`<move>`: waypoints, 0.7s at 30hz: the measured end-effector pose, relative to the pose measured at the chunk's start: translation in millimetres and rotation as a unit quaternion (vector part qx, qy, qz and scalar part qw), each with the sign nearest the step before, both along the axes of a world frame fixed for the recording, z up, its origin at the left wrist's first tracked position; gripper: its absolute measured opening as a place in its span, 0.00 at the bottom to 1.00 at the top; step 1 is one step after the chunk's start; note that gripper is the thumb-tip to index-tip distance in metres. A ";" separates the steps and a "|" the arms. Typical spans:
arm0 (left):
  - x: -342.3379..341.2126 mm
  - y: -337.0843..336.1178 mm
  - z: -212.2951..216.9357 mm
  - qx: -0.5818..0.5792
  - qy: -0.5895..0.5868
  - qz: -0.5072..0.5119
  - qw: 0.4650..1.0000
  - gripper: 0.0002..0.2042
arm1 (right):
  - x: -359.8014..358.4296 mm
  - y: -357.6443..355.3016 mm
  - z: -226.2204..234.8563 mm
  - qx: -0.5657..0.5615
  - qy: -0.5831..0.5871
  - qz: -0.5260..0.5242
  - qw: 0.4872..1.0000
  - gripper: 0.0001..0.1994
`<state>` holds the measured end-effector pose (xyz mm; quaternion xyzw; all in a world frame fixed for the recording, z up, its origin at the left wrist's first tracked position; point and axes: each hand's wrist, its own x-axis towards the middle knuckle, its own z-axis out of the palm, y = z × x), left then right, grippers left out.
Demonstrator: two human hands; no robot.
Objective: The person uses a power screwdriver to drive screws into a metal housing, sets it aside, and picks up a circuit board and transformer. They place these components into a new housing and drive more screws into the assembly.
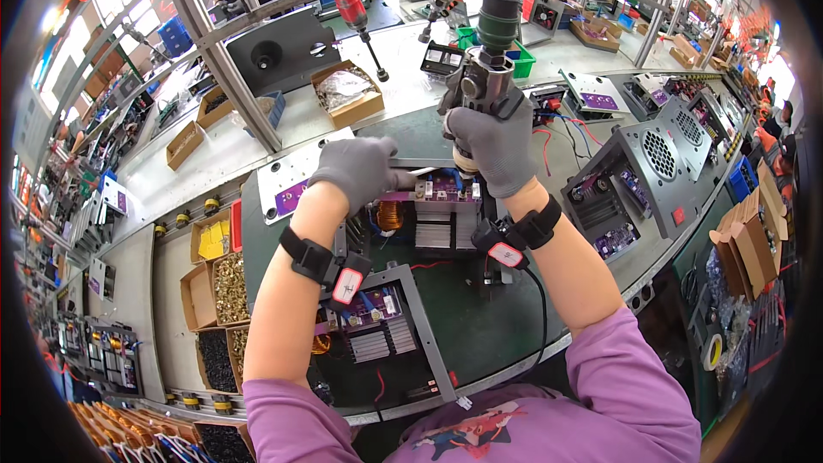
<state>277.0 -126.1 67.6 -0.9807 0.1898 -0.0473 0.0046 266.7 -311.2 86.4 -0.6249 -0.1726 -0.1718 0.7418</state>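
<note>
My right hand point(493, 146), in a grey glove, is wrapped round a power screwdriver point(487, 77) with a black upper body and a metal lower housing. Its tip is hidden behind my hand, over the far right part of a purple circuit board point(441, 191). My left hand point(356, 173), also gloved, is closed at the board's left end. A short white cable point(425, 171) runs from its fingertips toward a blue one point(456, 178). A copper coil point(390, 216) and a finned metal heat sink point(446, 230) sit by this board.
Nearer me, a second board assembly point(373, 313) lies in a grey metal frame point(429, 334). An opened grey housing with round vents point(660, 154) stands at right. Boxes of small brass parts point(230, 287) line the left. A red screwdriver point(347, 0) hangs ahead, beyond an open carton point(347, 94).
</note>
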 end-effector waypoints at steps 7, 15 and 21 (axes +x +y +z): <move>1.4 -17.0 -14.2 0.045 0.014 0.087 0.995 0.14 | -2.6 0.3 3.0 -0.029 -0.009 0.009 0.999 0.11; -50.4 17.6 3.4 -0.840 0.182 0.098 0.501 0.19 | -31.1 -16.9 40.9 0.162 0.021 0.124 0.979 0.09; -109.0 0.3 -4.3 -0.793 0.326 0.147 0.493 0.18 | -88.1 -12.9 43.9 0.319 -0.157 0.205 0.912 0.21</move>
